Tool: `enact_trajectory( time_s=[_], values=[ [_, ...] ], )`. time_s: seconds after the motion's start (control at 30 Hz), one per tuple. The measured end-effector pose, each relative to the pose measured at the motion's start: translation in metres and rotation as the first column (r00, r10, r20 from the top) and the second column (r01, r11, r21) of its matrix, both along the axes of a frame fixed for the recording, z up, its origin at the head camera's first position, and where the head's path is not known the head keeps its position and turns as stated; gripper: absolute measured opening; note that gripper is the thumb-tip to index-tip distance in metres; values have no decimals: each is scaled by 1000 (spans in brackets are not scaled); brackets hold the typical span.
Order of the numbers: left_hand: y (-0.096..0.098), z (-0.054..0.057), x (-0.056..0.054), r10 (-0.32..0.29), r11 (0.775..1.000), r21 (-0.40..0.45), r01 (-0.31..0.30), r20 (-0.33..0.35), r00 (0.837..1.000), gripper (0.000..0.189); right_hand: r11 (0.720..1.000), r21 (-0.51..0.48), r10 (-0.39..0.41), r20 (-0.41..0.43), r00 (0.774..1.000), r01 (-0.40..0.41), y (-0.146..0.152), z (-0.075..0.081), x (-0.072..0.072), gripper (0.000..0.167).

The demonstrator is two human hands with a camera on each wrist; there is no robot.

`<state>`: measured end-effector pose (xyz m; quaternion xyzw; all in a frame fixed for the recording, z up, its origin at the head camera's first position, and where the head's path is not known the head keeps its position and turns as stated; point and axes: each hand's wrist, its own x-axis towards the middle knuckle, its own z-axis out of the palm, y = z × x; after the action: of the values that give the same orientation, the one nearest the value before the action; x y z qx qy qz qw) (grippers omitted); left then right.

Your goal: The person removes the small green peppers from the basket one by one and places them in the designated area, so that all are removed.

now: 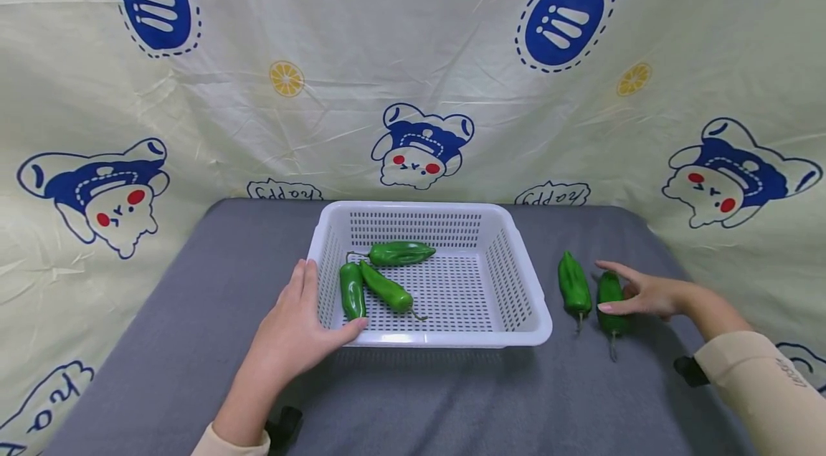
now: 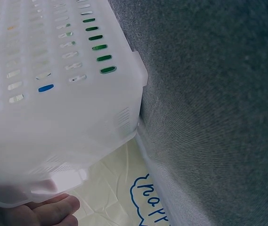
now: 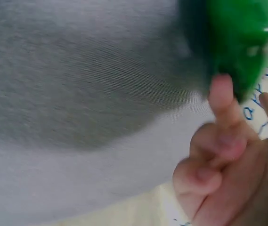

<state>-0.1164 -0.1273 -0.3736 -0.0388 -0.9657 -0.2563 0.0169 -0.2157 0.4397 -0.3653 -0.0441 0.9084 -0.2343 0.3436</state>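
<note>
A white plastic basket (image 1: 422,338) stands on the table with three green peppers inside: one lies crosswise (image 1: 401,253), one slants in the middle (image 1: 387,288) and one is by the left wall (image 1: 351,291). My left hand (image 1: 293,330) rests at its front left corner, fingers fairly straight along the left rim, thumb on the front rim. To the right of the basket, my right hand (image 1: 648,296) holds a green pepper (image 1: 611,323), thumb across it and index finger reaching past its far end. Its other fingers (image 3: 218,141) are curled. Another pepper (image 1: 573,284) lies just left of it.
A grey cloth (image 1: 426,399) covers the table. Behind and around it hangs a pale curtain (image 1: 419,33) printed with cartoon figures, close to the basket's far side. The dark wrist mounts (image 1: 284,427) sit near the cloth.
</note>
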Motion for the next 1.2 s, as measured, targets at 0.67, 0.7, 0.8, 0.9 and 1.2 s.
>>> enact_trajectory(
  time_s=[0.67, 0.7, 0.8, 0.9, 1.2],
  values=[
    [0, -1, 0, -1, 1000, 11, 1, -9, 1000, 128, 988, -68, 104, -376, 921, -139, -105, 80, -35, 93],
    [0, -1, 0, 0, 1000, 11, 0, -10, 1000, 128, 986, -77, 109, -381, 918, -149, -114, 84, -37, 93],
    [1, -1, -1, -1, 1000, 12, 1, -15, 1000, 128, 977, -109, 129, -384, 914, -184, -139, 92, -42, 92],
    [1, -1, -1, -3, 1000, 9, 4, -15, 1000, 128, 967, -127, 161, -376, 913, -223, -163, 98, -46, 94],
    [0, -2, -1, -6, 1000, 7, 6, -18, 1000, 127, 931, -205, 227, -319, 920, -301, -217, 99, -54, 96]
  ],
)
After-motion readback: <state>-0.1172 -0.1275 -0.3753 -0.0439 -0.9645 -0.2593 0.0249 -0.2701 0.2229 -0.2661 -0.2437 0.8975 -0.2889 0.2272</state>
